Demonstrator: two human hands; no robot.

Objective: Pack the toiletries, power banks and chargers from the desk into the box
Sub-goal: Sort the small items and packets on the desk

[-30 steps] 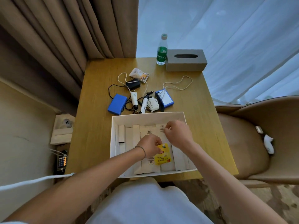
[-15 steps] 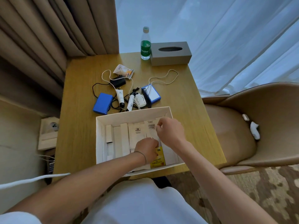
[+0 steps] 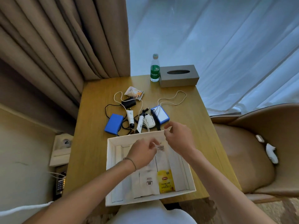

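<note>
**A:** Start close in. What's in the white box (image 3: 110, 167)?

**B:** Flat white sachets laid side by side, and a yellow Lipton tea bag packet (image 3: 166, 181) near the front edge. The box sits on the near end of the wooden desk (image 3: 90, 143), its front rim overhanging slightly toward the person's lap.

**A:** And the hands?

**B:** Both are above the box's far half. The left hand (image 3: 142, 153) is blurred, fingers loosely curled; I cannot tell whether it holds anything. The right hand (image 3: 177, 138) hovers over the far rim, fingers partly spread with thumb and forefinger near each other, nothing visibly in them.

**A:** The things to pack?

**B:** Just beyond the rim, in a tangle: two white tubes (image 3: 130, 118), a white round charger (image 3: 149, 121), a black comb (image 3: 155, 118), two blue power banks (image 3: 114, 123), a black adapter (image 3: 128, 103), with black and white cables (image 3: 171, 99) looped through them. A snack packet (image 3: 135, 93) lies further back; a green-labelled water bottle (image 3: 155, 68) and grey tissue box (image 3: 178, 75) stand at the far edge.

**A:** Risks?

**B:** I'd say the cables. Lifting one item could drag neighbours along, toppling a tube or pulling a power bank off the desk's left side. Leaning on the overhanging box could also tip it.
</note>
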